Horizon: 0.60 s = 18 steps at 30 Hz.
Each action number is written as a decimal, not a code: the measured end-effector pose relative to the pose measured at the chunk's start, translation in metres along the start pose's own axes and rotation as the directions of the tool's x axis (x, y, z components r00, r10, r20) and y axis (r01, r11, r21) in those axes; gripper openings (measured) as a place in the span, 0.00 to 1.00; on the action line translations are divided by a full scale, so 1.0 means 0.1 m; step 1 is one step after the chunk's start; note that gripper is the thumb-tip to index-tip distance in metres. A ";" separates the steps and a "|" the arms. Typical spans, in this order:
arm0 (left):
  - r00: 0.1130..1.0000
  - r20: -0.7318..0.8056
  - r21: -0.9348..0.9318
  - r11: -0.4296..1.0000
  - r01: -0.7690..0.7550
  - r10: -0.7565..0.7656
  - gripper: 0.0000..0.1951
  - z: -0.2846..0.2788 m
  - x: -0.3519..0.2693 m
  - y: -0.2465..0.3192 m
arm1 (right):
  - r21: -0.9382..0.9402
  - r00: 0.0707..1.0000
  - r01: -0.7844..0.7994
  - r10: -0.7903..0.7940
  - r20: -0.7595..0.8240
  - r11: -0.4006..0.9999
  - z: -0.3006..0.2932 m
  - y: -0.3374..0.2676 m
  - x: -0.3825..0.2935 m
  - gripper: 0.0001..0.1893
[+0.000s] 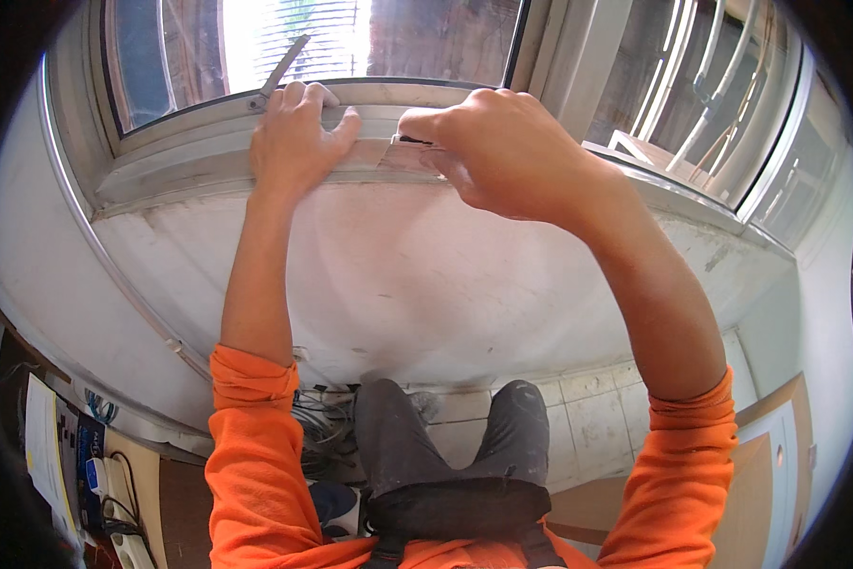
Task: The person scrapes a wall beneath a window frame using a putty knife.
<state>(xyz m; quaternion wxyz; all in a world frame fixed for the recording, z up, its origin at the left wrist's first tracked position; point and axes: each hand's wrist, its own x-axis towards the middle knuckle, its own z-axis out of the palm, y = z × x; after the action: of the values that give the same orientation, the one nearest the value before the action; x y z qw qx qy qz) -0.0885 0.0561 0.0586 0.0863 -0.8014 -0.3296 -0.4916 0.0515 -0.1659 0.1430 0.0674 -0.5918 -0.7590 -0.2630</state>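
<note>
My left hand (300, 139) lies flat on the lower window frame (213, 160), fingers spread, beside a metal window handle (284, 64). To its right, my right hand (501, 153) is bent over the frame with its fingers closed on a small flat object (413, 140). That object has a dark edge and a pale part; most of it is hidden by the fingers, so its kind cannot be told. Under it, a light brownish patch (406, 158) shows on the sill. Behind both hands is the window pane (440, 43).
Below the sill stands a scuffed white wall (426, 270). Coiled cables (323, 427) lie on the floor by my legs. A power strip (131, 548) and papers (46, 441) are at lower left, a wooden-framed panel (746, 484) at lower right. A pipe (85, 213) runs along the left wall.
</note>
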 end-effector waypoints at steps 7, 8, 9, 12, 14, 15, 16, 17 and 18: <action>1.000 0.012 0.003 1.000 0.011 -0.011 0.22 0.01 0.01 0.02 | -0.105 0.985 -0.082 0.096 0.145 0.991 0.11 0.10 0.08 0.22; 1.000 0.017 0.002 1.000 0.010 -0.010 0.22 0.00 0.01 0.02 | -0.104 0.985 -0.082 0.097 0.145 0.991 0.12 0.13 0.04 0.22; 1.000 0.022 0.005 1.000 0.011 -0.011 0.22 -0.01 0.01 0.01 | -0.092 0.992 -0.049 0.059 0.108 0.995 0.13 0.16 -0.02 0.19; 1.000 0.018 0.002 1.000 0.001 -0.001 0.22 -0.02 0.01 0.01 | -0.089 0.998 -0.018 0.023 0.050 0.996 0.06 0.36 -0.23 0.16; 1.000 0.012 -0.002 1.000 0.010 -0.010 0.22 -0.02 0.01 0.04 | -0.096 0.999 -0.024 0.027 0.030 0.995 -0.01 0.46 -0.32 0.14; 1.000 0.011 -0.005 1.000 0.018 -0.017 0.21 -0.02 0.00 0.06 | -0.083 0.985 -0.137 0.145 0.096 0.987 -0.07 0.47 -0.35 0.17; 1.000 0.013 -0.010 1.000 0.016 -0.016 0.21 -0.01 0.00 0.06 | -0.078 0.952 -0.250 0.259 0.162 0.965 -0.10 0.49 -0.38 0.20; 1.000 0.016 -0.020 1.000 0.018 -0.018 0.21 0.00 0.01 0.04 | -0.080 0.950 -0.253 0.264 0.165 0.964 -0.09 0.51 -0.43 0.20; 1.000 0.016 -0.025 0.999 0.022 -0.022 0.21 -0.01 0.01 0.02 | -0.081 0.951 -0.239 0.250 0.179 0.968 -0.07 0.53 -0.48 0.20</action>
<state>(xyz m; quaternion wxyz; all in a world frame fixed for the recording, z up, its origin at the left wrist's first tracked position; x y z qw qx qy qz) -0.0873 0.0547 0.0604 0.0681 -0.8027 -0.3326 -0.4903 0.1133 -0.2021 0.1459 0.0100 -0.7051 -0.6747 -0.2177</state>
